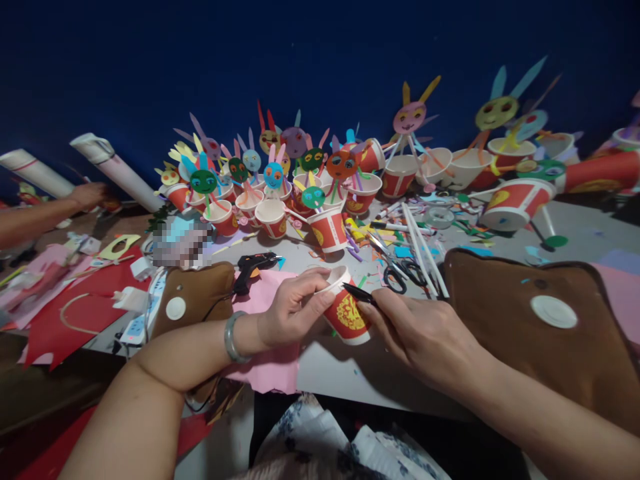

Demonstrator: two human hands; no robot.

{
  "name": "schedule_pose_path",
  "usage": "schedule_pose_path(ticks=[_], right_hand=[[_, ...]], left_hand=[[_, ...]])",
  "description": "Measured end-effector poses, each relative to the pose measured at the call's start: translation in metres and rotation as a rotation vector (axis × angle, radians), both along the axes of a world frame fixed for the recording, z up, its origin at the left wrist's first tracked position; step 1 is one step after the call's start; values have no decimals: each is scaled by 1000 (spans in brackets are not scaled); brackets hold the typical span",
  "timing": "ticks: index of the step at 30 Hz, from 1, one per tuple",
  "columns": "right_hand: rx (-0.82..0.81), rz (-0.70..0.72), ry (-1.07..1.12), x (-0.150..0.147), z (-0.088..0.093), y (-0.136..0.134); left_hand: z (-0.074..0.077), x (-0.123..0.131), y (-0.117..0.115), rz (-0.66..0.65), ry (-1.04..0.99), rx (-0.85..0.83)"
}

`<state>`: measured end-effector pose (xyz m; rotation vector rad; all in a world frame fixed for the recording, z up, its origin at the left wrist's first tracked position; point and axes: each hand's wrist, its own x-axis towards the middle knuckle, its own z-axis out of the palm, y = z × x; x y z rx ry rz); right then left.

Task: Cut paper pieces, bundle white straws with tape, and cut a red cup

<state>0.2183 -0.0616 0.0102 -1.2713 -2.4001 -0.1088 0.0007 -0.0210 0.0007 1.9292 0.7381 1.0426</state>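
Note:
My left hand grips a red paper cup by its white rim, tilted above the table's front edge. The cup carries a round yellow print on its side. Pinched in my right hand is a slim black pen-like tool, its tip at the cup just below the rim; whether it touches is unclear. Beneath my left wrist lies a sheet of pink paper. Just beyond that hand rests a black glue gun, with black-handled scissors past the cup.
Several paper cups with rabbit-faced paper figures crowd the table's back. White sticks lie right of the scissors. Brown cushions flank the work spot. At left are a power strip, red paper and another person's hand.

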Motion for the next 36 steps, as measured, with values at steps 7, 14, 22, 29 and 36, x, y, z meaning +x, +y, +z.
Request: schedule_pose_path(ticks=[7, 14, 22, 29, 36], right_hand=[[71, 18, -31, 1, 4, 3], [130, 16, -46, 6, 5, 7], [129, 113, -45, 8, 7, 9], [91, 168, -18, 9, 10, 9], [59, 242, 10, 9, 6, 9]], left_hand=[[-7, -4, 2, -34, -67, -181], [-16, -6, 4, -77, -175, -350], [-16, -10, 6, -150, -178, -533], [-2, -10, 7, -183, -154, -544], [3, -9, 8, -212, -138, -700]])
